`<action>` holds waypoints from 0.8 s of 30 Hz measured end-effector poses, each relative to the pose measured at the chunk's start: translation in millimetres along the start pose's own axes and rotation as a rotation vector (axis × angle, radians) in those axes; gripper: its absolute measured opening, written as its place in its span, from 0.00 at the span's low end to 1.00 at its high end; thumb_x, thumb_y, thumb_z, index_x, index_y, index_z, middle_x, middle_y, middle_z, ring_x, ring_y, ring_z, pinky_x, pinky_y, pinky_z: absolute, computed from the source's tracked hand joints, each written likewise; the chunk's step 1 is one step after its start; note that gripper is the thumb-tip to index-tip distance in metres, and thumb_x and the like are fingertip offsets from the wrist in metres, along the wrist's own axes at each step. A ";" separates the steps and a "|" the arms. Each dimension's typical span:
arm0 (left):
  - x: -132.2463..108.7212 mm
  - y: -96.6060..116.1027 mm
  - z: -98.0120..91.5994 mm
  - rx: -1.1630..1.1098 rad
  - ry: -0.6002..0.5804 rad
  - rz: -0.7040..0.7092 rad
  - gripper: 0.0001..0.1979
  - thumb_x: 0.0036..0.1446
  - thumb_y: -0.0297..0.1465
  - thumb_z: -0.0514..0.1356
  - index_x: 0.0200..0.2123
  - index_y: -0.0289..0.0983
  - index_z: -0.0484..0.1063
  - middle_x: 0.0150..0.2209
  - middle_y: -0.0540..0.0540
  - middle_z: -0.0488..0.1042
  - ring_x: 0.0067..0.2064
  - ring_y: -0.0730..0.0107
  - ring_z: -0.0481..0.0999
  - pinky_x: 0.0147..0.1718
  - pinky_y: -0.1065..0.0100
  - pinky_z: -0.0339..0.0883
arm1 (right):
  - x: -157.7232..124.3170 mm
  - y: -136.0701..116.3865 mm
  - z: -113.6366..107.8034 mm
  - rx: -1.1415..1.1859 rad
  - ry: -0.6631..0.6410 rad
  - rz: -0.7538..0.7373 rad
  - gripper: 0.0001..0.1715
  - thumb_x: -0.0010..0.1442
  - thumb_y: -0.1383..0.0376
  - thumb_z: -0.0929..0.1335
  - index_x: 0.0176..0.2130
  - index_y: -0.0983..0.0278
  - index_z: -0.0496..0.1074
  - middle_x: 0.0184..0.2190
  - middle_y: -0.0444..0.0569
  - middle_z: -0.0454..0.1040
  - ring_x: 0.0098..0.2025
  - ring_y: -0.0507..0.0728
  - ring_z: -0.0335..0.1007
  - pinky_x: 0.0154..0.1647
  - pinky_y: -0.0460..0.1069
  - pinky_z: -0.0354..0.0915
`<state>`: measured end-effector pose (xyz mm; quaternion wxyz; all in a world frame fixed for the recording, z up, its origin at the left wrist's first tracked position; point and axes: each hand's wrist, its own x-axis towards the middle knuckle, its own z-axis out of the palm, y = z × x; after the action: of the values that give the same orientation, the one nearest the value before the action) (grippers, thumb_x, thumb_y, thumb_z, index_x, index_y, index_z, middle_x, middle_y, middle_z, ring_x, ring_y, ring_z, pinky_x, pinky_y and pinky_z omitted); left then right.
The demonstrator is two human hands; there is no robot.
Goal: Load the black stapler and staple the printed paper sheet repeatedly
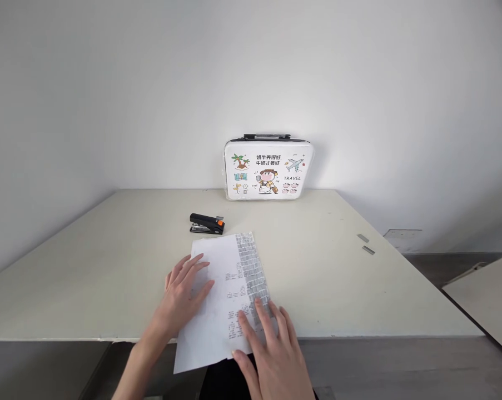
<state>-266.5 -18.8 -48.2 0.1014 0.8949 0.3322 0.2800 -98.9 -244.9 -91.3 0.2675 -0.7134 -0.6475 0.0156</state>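
Note:
Printed paper sheets (221, 272) lie at the front of the table, with their near end hanging past its edge. A grey patterned strip runs down their right side. My left hand (186, 291) rests on the left part of the paper with its fingers spread. Lower down on the right side, my right hand (271, 341) lies with fingers apart over the printed text and the strip; its thumb is at the near edge. Just beyond the paper's far edge sits a black stapler (207, 224) with an orange part at its right end.
A white case with cartoon prints (268, 171) leans against the wall at the back of the pale table (109, 266). Strips of staples (368, 250) lie near the table's right edge. Another pale surface (488, 294) stands at the far right.

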 end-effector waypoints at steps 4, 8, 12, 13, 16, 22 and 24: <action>-6.9 -43.8 -7.5 0.109 -0.085 -0.069 0.27 0.68 0.50 0.56 0.64 0.47 0.69 0.70 0.43 0.67 0.72 0.40 0.58 0.66 0.37 0.55 | 8.1 -19.6 -3.3 0.058 -0.041 -0.045 0.41 0.70 0.47 0.67 0.75 0.44 0.53 0.75 0.48 0.55 0.70 0.82 0.60 0.62 0.79 0.67; -6.4 -76.5 -21.6 0.121 -0.114 -0.127 0.29 0.67 0.52 0.55 0.65 0.46 0.70 0.70 0.43 0.67 0.73 0.42 0.59 0.68 0.40 0.55 | 24.6 -26.0 -29.3 0.220 -0.146 -0.075 0.32 0.74 0.49 0.64 0.73 0.43 0.59 0.73 0.42 0.61 0.72 0.71 0.59 0.63 0.68 0.71; -3.7 -90.1 -32.6 0.101 -0.138 -0.158 0.31 0.67 0.54 0.55 0.66 0.45 0.69 0.71 0.44 0.65 0.73 0.45 0.58 0.69 0.41 0.54 | 43.2 11.1 -55.1 0.335 -0.070 -0.016 0.29 0.75 0.53 0.62 0.71 0.49 0.62 0.72 0.47 0.64 0.72 0.64 0.60 0.70 0.63 0.65; -3.8 -90.3 -33.5 0.100 -0.134 -0.158 0.31 0.67 0.54 0.55 0.66 0.44 0.69 0.71 0.44 0.65 0.73 0.46 0.59 0.69 0.41 0.54 | 48.4 26.8 -59.4 0.346 -0.042 0.025 0.28 0.75 0.52 0.62 0.70 0.51 0.64 0.70 0.49 0.66 0.71 0.64 0.63 0.69 0.62 0.65; -5.7 -86.2 -33.1 0.106 -0.112 -0.159 0.30 0.68 0.52 0.54 0.66 0.45 0.70 0.70 0.44 0.66 0.73 0.46 0.60 0.69 0.41 0.55 | 66.9 79.0 -69.0 0.375 0.010 0.147 0.25 0.75 0.50 0.61 0.62 0.55 0.72 0.64 0.53 0.73 0.62 0.63 0.73 0.58 0.58 0.73; -1.9 -85.4 -41.5 0.016 -0.085 -0.194 0.30 0.68 0.52 0.52 0.64 0.42 0.70 0.69 0.43 0.68 0.70 0.49 0.66 0.69 0.48 0.58 | 115.1 156.6 -81.4 0.472 0.068 0.298 0.24 0.70 0.46 0.65 0.46 0.60 0.79 0.50 0.54 0.81 0.41 0.58 0.77 0.40 0.51 0.73; 2.7 -91.3 -48.1 -0.007 -0.073 -0.227 0.30 0.67 0.52 0.52 0.63 0.41 0.71 0.67 0.42 0.71 0.67 0.49 0.70 0.66 0.51 0.62 | 130.2 170.2 -81.0 0.509 0.069 0.327 0.25 0.70 0.46 0.64 0.43 0.61 0.78 0.48 0.55 0.82 0.39 0.57 0.77 0.32 0.48 0.71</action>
<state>-341.3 52.0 -41.1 0.1476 0.8609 0.4264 0.2350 107.7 -156.0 -48.1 0.4533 -0.7185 -0.4898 0.1961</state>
